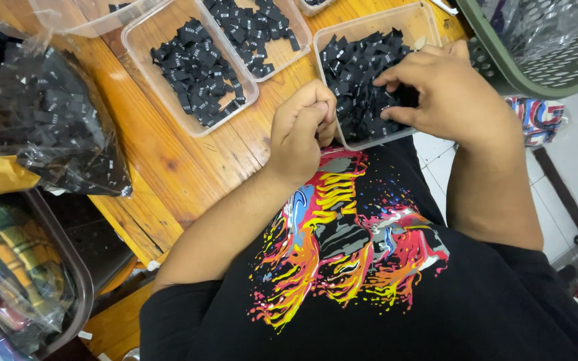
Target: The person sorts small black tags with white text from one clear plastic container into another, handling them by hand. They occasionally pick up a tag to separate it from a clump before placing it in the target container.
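bare wood of the orange wooden table point(168, 157) lies free left of my left hand point(299, 130). ahead, three clear plastic trays of small black labels point(199, 67) stand close together; a green plastic basket point(536, 47) blocks the right.

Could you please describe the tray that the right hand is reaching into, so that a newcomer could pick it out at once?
Start at the wooden table, where several clear plastic trays of small black labels lie. The clear tray in question overhangs the table's near edge, above the person's black printed shirt. Unlike the neighbouring tray, it has the right hand in its labels and the closed left hand at its near corner.
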